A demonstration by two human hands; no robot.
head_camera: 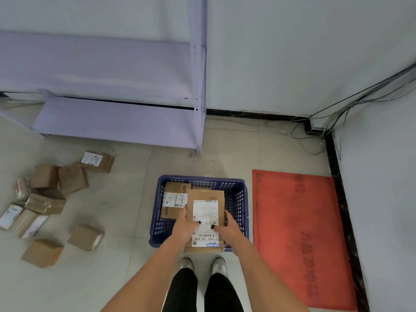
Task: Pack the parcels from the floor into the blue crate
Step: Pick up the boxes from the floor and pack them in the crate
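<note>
Pale floor tiles (126,199) are bounded by white walls with a black skirting, and a grey metal shelving unit (117,118) is set against the far wall at the left. A blue crate (238,199) with perforated sides is placed on the floor directly in front of the person's feet, and a red mat (297,233) is laid just beside it on the right. One brown parcel with a white label (174,201) is already lodged in the crate's left half. A second, flat brown parcel (208,219), label uppermost, is held over the crate's near half, its near edge projecting past the crate's front rim. Both forearms are extended forward and downward from the bottom of the view, converging on this parcel. The left hand (183,228) is clamped on the parcel's left edge, thumb laid across the label and fingers curled along the side. The right hand (228,228) is clamped likewise on the right edge, thumb on the label. Whether the parcel's far end is resting on the crate's contents cannot be determined. A scatter of loose parcels (45,203) is noted on the floor well to the left of the crate. Loose black cables (351,104) are observed along the right-hand wall corner.
</note>
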